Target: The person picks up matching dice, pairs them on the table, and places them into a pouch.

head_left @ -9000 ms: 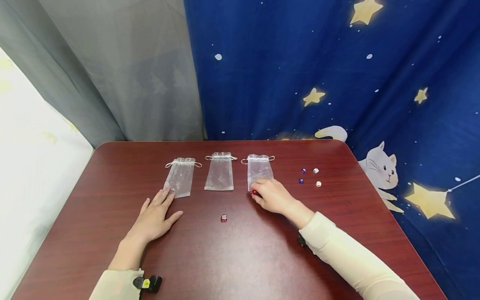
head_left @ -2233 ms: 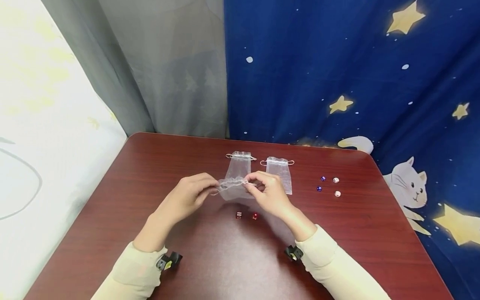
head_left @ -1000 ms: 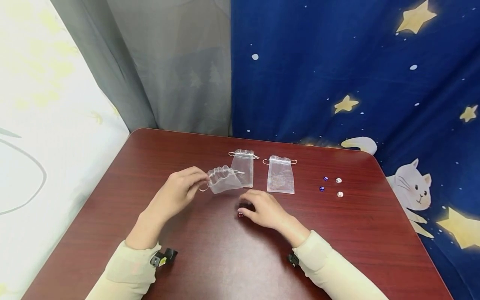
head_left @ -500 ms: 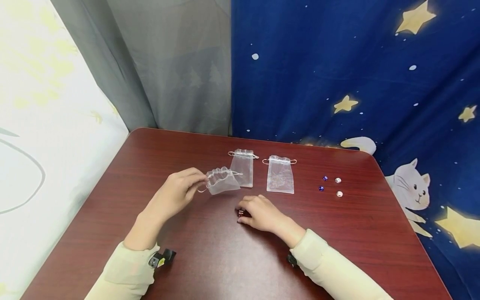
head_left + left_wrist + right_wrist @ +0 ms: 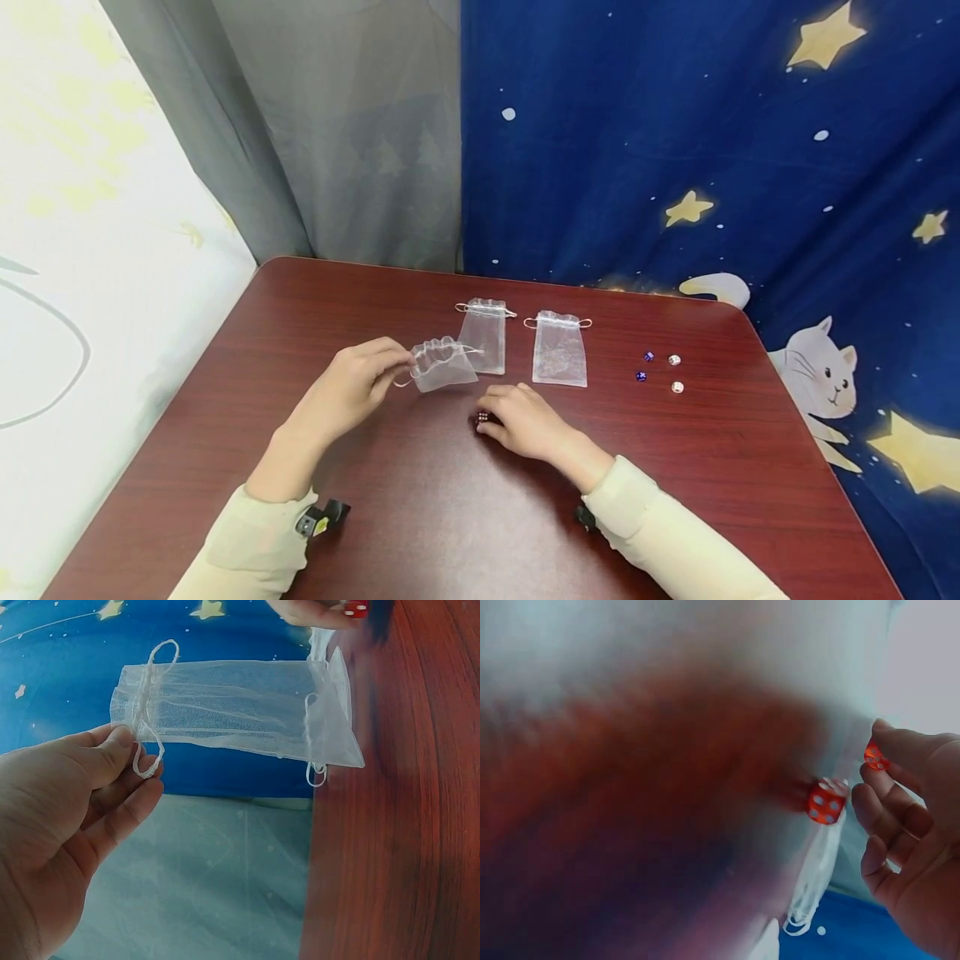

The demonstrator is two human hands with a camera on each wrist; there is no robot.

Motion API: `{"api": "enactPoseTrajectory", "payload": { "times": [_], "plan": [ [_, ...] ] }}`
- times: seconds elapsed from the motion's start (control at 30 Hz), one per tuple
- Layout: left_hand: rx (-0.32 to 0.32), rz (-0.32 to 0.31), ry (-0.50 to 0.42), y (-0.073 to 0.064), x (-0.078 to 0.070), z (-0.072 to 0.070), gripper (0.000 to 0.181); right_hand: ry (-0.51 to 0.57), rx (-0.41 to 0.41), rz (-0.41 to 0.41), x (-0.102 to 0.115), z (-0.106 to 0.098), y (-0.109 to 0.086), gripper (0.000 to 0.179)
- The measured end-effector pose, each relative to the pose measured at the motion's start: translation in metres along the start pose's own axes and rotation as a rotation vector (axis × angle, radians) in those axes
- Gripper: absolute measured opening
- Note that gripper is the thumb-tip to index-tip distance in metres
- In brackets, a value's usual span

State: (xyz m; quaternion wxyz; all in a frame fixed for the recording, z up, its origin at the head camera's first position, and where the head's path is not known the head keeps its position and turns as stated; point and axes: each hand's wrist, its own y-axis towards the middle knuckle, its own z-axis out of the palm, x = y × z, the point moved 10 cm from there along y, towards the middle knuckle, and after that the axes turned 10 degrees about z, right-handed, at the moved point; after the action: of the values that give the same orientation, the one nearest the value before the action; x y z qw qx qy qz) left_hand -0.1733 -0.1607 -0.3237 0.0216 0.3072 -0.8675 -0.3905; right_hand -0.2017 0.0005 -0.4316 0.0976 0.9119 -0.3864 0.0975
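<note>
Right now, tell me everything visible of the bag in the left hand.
The held bag looks like sheer white fabric, with a gathered, ruffled mouth and a thin white cord forming loops. The left hand pinches it at one side of the mouth, which looks partly open in the head view. It slants away from that grip, with nothing visible inside, and in the head view partly covers another bag on the table. I cannot tell whether its bottom touches the table.

Red dice (image 5: 826,802) with white pips; sheer white drawstring pouches (image 5: 225,705); blue dice (image 5: 641,376) with white marks; white dice (image 5: 677,387). The table (image 5: 450,517) is reddish-brown with darker wood grain. A deep blue curtain (image 5: 570,150) carries yellow stars (image 5: 827,37), white dots (image 5: 509,114) and a pale cat (image 5: 813,371); a grey curtain (image 5: 352,150) shows faint tree shapes (image 5: 388,157). Cream sleeves (image 5: 667,533).
</note>
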Motion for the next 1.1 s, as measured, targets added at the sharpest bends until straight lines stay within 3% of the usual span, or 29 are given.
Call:
{"api": "enactPoseTrajectory", "payload": {
  "times": [0.37,0.77,1.1],
  "plan": [
    [0.015,-0.005,-0.007,0.002,0.001,0.001,0.023,0.118,-0.099,-0.036,-0.005,-0.045,0.005,0.021],
    [0.044,-0.013,-0.009,0.002,0.000,0.003,0.023,0.147,-0.192,-0.088,-0.002,-0.100,0.009,0.022],
    [0.090,-0.003,-0.029,0.007,-0.007,0.015,0.019,0.157,-0.255,-0.164,0.018,-0.130,0.014,0.020]
  ]
}}
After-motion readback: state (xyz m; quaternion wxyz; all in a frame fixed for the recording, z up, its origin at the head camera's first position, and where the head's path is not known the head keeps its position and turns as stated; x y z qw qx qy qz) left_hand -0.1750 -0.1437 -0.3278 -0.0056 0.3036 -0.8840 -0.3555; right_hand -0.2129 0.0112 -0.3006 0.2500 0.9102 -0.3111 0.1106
